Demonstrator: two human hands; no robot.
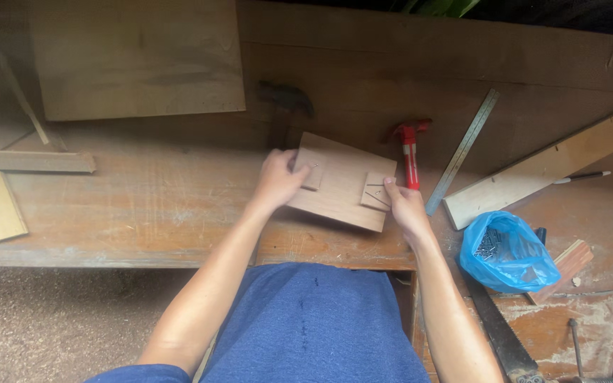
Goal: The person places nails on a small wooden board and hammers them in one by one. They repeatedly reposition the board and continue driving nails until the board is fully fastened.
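Note:
A small wooden board (pixel 342 186) lies tilted on the workbench (pixel 143 213), with two little wooden blocks on top, one near each end, each with nails in it. My left hand (pixel 279 177) grips the board's left end, thumb on the left block (pixel 311 169). My right hand (pixel 403 204) holds the right end, fingertips touching the right block (pixel 376 191).
A dark hammer (pixel 285 106) and a red-handled hammer (pixel 409 152) lie behind the board. A steel ruler (pixel 462 150), a wood plank (pixel 544 169), a pencil (pixel 582 176), a blue bag of nails (pixel 506 252) and a saw (pixel 498 330) sit right. A plywood sheet (pixel 136 60) is far left.

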